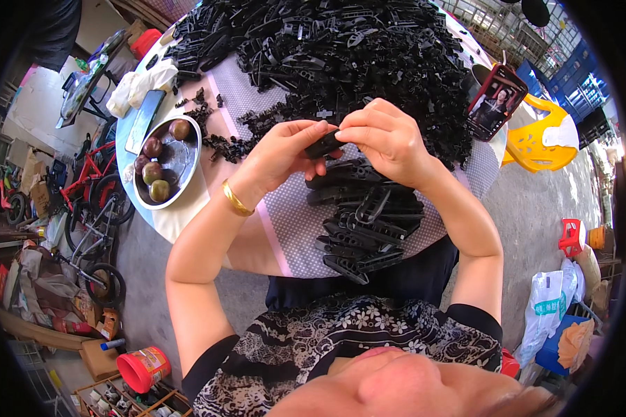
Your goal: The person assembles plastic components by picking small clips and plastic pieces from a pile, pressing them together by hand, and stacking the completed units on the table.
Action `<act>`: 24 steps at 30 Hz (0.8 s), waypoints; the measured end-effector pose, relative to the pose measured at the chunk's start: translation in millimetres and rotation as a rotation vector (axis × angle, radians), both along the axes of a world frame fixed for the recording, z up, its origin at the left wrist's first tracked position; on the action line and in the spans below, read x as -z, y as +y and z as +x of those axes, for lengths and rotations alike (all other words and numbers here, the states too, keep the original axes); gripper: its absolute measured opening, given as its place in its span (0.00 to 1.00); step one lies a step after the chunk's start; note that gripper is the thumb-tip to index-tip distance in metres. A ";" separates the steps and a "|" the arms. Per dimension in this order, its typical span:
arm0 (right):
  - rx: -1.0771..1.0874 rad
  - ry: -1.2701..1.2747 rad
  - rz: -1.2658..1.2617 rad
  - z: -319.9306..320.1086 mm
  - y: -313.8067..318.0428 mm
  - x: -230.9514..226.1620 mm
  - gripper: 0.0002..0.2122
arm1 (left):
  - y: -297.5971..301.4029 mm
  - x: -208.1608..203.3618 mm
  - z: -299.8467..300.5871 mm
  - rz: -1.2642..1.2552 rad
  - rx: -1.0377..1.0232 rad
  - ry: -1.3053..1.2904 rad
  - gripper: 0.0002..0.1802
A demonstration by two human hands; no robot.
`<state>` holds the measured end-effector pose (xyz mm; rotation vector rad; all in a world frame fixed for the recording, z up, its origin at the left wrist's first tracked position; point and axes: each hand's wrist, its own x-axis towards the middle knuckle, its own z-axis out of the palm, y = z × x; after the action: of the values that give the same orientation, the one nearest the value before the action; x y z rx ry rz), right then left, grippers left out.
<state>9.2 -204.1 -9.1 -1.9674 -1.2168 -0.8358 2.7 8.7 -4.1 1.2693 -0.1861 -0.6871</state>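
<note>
Between my two hands is a small black plastic part (323, 145), held above the table near the middle. My left hand (285, 154), with a gold bangle at the wrist, grips the part's left side between thumb and fingers. The fingertips of my right hand (382, 139) pinch its upper right end. Just below my hands lies a stack of longer black plastic pieces (368, 219), close to the table's near edge. Beyond them spreads a large heap of loose black plastic parts (341, 55). My fingers partly cover the held part, so its full shape is hidden.
On the left, a white oval dish (182, 179) holds several round dark fruits, beside a flat phone-like slab (145, 118) and white tissue (146, 83). A phone (495, 104) stands upright at the right edge, near a yellow plastic chair (542, 139). Bicycles (94, 240) stand at left.
</note>
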 end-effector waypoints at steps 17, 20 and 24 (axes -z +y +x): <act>-0.044 0.645 0.057 -6.9 -4.2 -9.3 0.16 | -14.3 -13.8 -25.9 0.474 -0.220 -0.957 0.20; -0.136 0.742 0.110 -3.5 -8.5 -14.3 0.14 | -13.1 -18.9 -29.6 0.468 -0.216 -0.885 0.20; -0.180 0.961 0.321 25.1 -37.6 -14.2 0.13 | -14.2 -31.3 -43.7 0.408 -0.044 -1.045 0.21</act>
<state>34.2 -241.7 5.0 -1.6182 -0.6082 0.0564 -40.9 -5.6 27.2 1.9312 -0.8987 0.0507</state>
